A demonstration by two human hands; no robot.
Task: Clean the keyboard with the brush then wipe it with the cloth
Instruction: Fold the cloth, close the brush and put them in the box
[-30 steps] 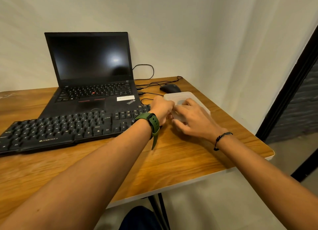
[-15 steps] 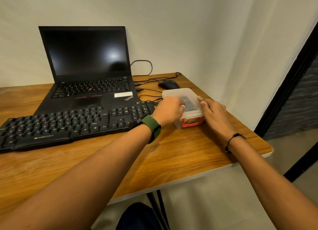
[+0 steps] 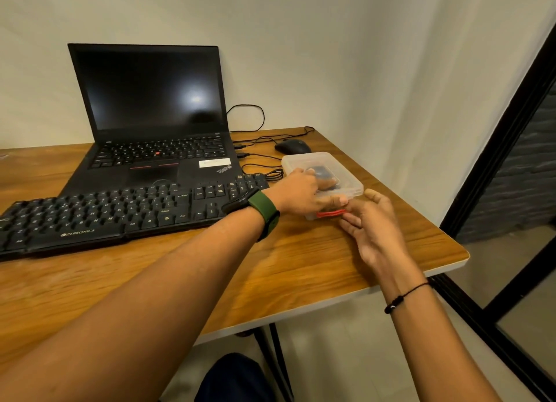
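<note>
Wooden surface (image 3: 301, 269) carries: laptop (image 3: 156, 149), keyboard (image 3: 120, 212), mouse (image 3: 292, 146), clear plastic box (image 3: 346, 176) (red latch), cables (image 3: 261, 158).

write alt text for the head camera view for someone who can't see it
Two hands work at a small clear plastic box with a red latch on a wooden desk: the left hand rests on its lid, the right hand at the latch. A black keyboard and open laptop lie to the left.

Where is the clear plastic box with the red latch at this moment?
In the head view the clear plastic box stands on the table's right side, just in front of the mouse and right of the keyboard.
</note>
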